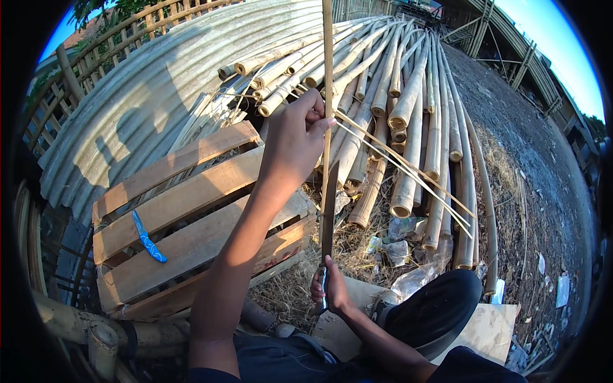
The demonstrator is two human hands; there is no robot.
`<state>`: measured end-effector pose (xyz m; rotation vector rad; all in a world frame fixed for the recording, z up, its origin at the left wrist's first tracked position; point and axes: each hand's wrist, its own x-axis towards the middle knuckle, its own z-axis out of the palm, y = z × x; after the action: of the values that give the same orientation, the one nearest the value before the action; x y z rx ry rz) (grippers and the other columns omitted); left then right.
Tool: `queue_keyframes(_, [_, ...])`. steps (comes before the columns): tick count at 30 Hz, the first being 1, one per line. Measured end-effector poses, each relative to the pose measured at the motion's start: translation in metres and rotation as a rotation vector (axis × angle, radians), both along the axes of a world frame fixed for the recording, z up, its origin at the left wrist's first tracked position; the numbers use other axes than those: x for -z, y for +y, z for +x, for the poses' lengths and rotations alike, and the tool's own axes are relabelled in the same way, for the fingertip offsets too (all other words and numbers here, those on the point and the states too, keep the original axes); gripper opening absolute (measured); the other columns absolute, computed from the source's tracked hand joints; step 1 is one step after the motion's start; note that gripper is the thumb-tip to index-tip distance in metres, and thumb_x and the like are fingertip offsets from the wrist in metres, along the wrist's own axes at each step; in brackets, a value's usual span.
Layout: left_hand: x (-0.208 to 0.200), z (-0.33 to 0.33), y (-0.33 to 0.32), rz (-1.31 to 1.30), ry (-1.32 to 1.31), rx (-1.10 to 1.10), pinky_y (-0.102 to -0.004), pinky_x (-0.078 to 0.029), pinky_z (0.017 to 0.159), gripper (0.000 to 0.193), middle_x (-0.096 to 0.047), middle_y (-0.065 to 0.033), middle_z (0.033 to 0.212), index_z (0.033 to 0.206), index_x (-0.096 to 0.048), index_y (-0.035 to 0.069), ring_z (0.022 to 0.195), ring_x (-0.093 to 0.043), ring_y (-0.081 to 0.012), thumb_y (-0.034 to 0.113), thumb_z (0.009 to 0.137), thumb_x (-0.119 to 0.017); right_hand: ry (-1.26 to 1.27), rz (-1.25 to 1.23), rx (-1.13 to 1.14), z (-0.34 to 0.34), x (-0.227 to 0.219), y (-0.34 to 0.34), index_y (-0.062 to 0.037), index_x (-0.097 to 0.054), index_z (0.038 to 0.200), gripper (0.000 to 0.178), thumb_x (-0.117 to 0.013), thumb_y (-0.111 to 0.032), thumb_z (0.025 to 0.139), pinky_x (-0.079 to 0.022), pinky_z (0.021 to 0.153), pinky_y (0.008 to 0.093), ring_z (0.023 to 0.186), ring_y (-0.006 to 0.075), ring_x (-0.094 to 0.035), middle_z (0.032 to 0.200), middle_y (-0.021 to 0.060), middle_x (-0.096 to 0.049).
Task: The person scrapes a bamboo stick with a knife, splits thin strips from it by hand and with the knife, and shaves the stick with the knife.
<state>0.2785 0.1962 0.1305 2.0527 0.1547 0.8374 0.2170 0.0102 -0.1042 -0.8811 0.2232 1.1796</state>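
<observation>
My left hand (297, 137) is raised in front of me, its thumb and fingers pinching a long upright bamboo strip (327, 57). Thin pale slivers (408, 169) slant away to the lower right from beside that pinch. Lower down, my right hand (331, 287) is wrapped round the handle of a long-bladed knife (330, 214). Its dark blade points up, alongside the lower part of the strip; whether the two touch, I cannot tell.
To the left stands a slatted wooden crate (185, 217) with a blue curved object (148, 237) on top. Many bamboo poles (415, 96) lie piled ahead. Corrugated sheeting (128, 121) leans behind the crate. Plastic scraps (408, 281) and dry grass litter the ground by my bent knee.
</observation>
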Motion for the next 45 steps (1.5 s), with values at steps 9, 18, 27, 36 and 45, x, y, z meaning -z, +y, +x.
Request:
queue_keyframes(9, [-0.008, 0.002, -0.003, -0.114, 0.006, 0.079, -0.0246, -0.056, 0.065, 0.013, -0.049, 0.0008, 0.072, 0.081, -0.048, 0.004, 0.070, -0.052, -0.0062, 0.006, 0.085, -0.060, -0.149, -0.098, -0.102, 0.013, -0.011, -0.015, -0.0059, -0.040, 0.058, 0.064, -0.037, -0.063, 0.088, -0.028, 0.034, 0.0280, 0.034, 0.0148, -0.032, 0.044, 0.0038, -0.034])
queue_keyframes(18, [-0.003, 0.009, -0.011, -0.006, -0.020, 0.045, -0.0220, -0.055, 0.062, 0.015, -0.047, 0.0006, 0.071, 0.080, -0.047, 0.003, 0.067, -0.049, -0.0056, 0.007, 0.086, -0.060, -0.081, 0.015, -0.069, 0.013, 0.001, -0.016, -0.0065, -0.043, 0.069, 0.056, -0.040, -0.058, 0.090, -0.029, 0.032, 0.0272, 0.032, 0.0139, -0.032, 0.046, 0.0034, -0.036])
queue_keyframes(27, [-0.006, 0.008, 0.002, -0.100, 0.001, 0.114, -0.0222, -0.055, 0.067, 0.014, -0.046, 0.0023, 0.072, 0.080, -0.046, 0.005, 0.070, -0.049, -0.0038, 0.006, 0.087, -0.059, -0.121, 0.137, -0.146, 0.026, -0.023, -0.009, -0.0048, -0.045, 0.064, 0.064, -0.035, -0.063, 0.089, -0.031, 0.032, 0.0271, 0.031, 0.0147, -0.033, 0.045, 0.0057, -0.039])
queue_keyframes(36, [-0.008, 0.007, -0.003, -0.152, 0.049, 0.167, -0.0216, -0.054, 0.069, 0.014, -0.046, 0.0030, 0.076, 0.081, -0.046, 0.006, 0.073, -0.049, -0.0035, 0.008, 0.088, -0.058, 0.117, 0.070, -0.166, 0.035, -0.025, -0.021, -0.0071, -0.041, 0.064, 0.061, -0.037, -0.062, 0.088, -0.028, 0.032, 0.0263, 0.032, 0.0118, -0.029, 0.045, 0.0017, -0.034])
queue_keyframes(45, [-0.007, 0.012, -0.004, -0.192, 0.009, 0.185, -0.0208, -0.054, 0.067, 0.011, -0.046, 0.0040, 0.075, 0.084, -0.049, 0.009, 0.073, -0.049, -0.0028, 0.012, 0.089, -0.058, 0.061, 0.106, -0.097, 0.036, -0.037, -0.004, -0.0063, -0.044, 0.064, 0.063, -0.034, -0.063, 0.089, -0.029, 0.031, 0.0275, 0.031, 0.0139, -0.031, 0.044, 0.0042, -0.036])
